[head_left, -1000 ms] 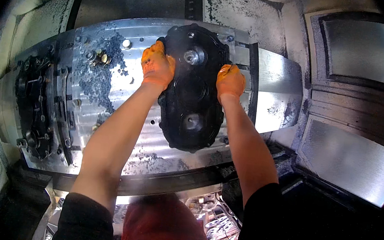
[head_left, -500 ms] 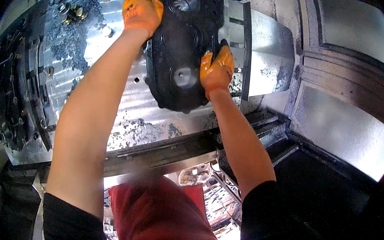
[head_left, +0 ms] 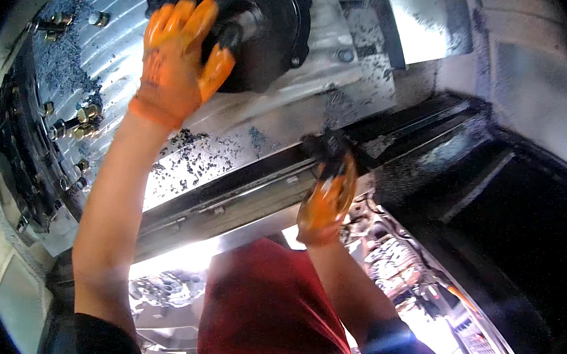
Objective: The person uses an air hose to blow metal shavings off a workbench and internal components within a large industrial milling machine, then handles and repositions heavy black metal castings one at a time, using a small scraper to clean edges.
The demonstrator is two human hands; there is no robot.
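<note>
A large black cast cover (head_left: 275, 46) with rounded recesses and a lobed rim lies on a ribbed metal table (head_left: 108, 51); its far end runs out of view. My left hand (head_left: 175, 64), in an orange glove, lies over the cover's near left part. Its fingers point away from me, and the dark-tipped thumb stands apart over the cover's face. My right hand (head_left: 328, 198), gloved alike, is off the cover, above the dark ledge at the table's front. Motion blurs its dark fingertips, so whether it holds anything is unclear.
Several bolts (head_left: 98, 19) stand or lie on the table's left side, beside a dark toothed metal part (head_left: 13, 144). Dark flakes (head_left: 193, 158) are scattered near the front. A metal rail (head_left: 226, 209) borders the table. Grey panels (head_left: 544, 93) rise at the right.
My right hand has let go of the cover's right edge and come down toward me. My left hand now lies nearer the cover's near end. The view has shifted and tilted.
</note>
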